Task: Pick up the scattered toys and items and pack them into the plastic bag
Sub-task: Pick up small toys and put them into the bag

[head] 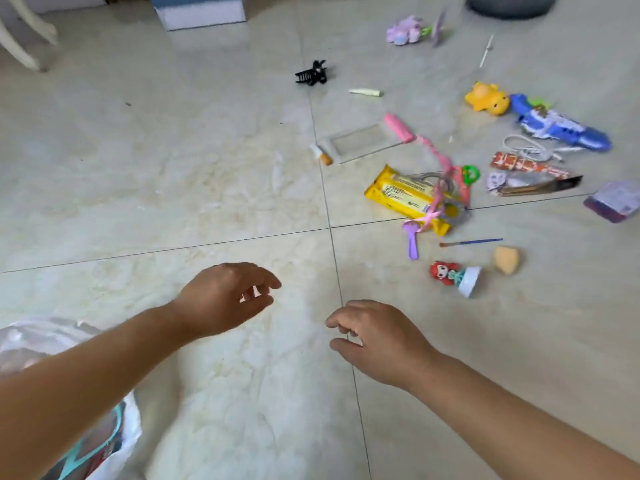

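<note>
Two hands, left hand and right hand, hover over the floor, each grip loosely apart, holding nothing. One plastic bag lies bottom left. One yellow packet, one red-haired figurine and one blue toy lie scattered right.

Bright, even daylight; soft glare on glossy floor near top. Faint shadows. Slight motion blur throughout, wide-angle bending at edges.

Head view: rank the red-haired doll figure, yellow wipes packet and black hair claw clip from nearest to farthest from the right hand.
1. Red-haired doll figure, just ahead-right of the right hand.
2. Yellow wipes packet, farther ahead.
3. Black hair claw clip, far ahead, slightly left.
</note>
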Tool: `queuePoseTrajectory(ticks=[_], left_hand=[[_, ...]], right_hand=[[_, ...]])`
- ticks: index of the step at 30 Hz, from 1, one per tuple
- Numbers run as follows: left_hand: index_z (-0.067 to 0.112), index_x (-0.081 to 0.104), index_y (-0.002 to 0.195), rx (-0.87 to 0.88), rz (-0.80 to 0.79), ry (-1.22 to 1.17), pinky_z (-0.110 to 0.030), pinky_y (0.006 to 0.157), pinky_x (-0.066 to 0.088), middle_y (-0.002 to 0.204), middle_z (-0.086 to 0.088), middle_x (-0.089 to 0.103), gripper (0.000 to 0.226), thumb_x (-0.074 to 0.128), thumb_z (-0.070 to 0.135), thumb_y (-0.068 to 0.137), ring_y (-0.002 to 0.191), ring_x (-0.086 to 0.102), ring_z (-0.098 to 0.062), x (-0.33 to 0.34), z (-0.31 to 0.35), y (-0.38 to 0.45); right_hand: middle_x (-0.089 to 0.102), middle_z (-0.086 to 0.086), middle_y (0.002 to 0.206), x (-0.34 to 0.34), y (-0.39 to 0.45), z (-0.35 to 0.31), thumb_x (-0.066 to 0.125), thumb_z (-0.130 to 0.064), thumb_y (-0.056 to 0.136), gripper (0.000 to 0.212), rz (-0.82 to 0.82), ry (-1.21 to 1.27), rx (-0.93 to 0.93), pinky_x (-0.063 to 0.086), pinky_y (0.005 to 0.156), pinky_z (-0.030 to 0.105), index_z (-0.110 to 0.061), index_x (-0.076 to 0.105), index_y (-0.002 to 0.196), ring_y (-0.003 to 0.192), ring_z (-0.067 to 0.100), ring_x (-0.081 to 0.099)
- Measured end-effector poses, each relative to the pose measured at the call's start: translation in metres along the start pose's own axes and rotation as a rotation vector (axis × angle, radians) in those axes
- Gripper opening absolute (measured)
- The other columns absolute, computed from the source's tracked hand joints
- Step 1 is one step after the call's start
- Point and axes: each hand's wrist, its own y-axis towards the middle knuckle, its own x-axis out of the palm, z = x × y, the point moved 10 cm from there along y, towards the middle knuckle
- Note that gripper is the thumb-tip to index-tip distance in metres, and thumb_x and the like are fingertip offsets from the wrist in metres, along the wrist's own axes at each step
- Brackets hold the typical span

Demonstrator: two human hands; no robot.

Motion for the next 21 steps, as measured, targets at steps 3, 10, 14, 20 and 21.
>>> queuePoseTrajectory(ticks=[3, 10, 14, 20, 21], left_hand=[[0.035, 0.064, 0.101, 0.058, -0.119, -0.029, -0.019, 0.066, 0.048, 0.083, 0.024, 0.059, 0.017, 0.060, 0.034, 0.084, 0.077, 0.057, 0.003, 0.026, 0.046, 0.032], [0.031, 0.060, 0.111, 0.189, -0.240, -0.016, -0.020, 0.074, 0.046, 0.105, 0.014, 0.061, 0.026, 0.062, 0.030, 0.085, 0.081, 0.061, -0.001, 0.075, 0.130, 0.099], [0.029, 0.052, 0.124, 0.292, -0.221, 0.030, -0.022, 0.083, 0.043, 0.123, 0.011, 0.054, 0.038, 0.059, 0.032, 0.086, 0.107, 0.054, -0.007, 0.106, 0.179, 0.133], [0.022, 0.035, 0.139, 0.285, -0.167, 0.044, -0.032, 0.102, 0.038, 0.145, 0.002, 0.036, 0.059, 0.058, 0.031, 0.087, 0.130, 0.035, -0.017, 0.157, 0.225, 0.182], [0.021, 0.032, 0.141, 0.283, -0.167, 0.071, -0.032, 0.105, 0.035, 0.147, 0.001, 0.034, 0.061, 0.058, 0.031, 0.086, 0.132, 0.033, -0.018, 0.166, 0.227, 0.188]], right_hand=[[0.055, -0.008, 0.089, -0.023, -0.030, 0.042, 0.057, -0.030, 0.085, 0.024, 0.061, 0.009, 0.115, 0.041, 0.073, 0.024, -0.024, 0.061, 0.108, 0.080, 0.008, 0.047], [0.061, -0.004, 0.090, -0.061, -0.085, 0.130, 0.061, -0.027, 0.082, 0.022, 0.194, 0.097, 0.391, 0.048, 0.078, 0.032, -0.022, 0.063, 0.103, 0.084, 0.014, 0.056], [0.063, -0.003, 0.087, -0.076, -0.104, 0.175, 0.064, -0.024, 0.080, 0.023, 0.297, 0.141, 0.523, 0.048, 0.077, 0.032, -0.018, 0.065, 0.102, 0.080, 0.015, 0.058], [0.064, -0.001, 0.081, -0.087, -0.123, 0.220, 0.067, -0.019, 0.077, 0.022, 0.467, 0.266, 0.657, 0.049, 0.079, 0.034, -0.016, 0.066, 0.099, 0.078, 0.017, 0.059], [0.064, 0.000, 0.081, -0.087, -0.124, 0.225, 0.067, -0.018, 0.077, 0.022, 0.488, 0.275, 0.666, 0.049, 0.079, 0.034, -0.015, 0.066, 0.099, 0.078, 0.018, 0.059]])
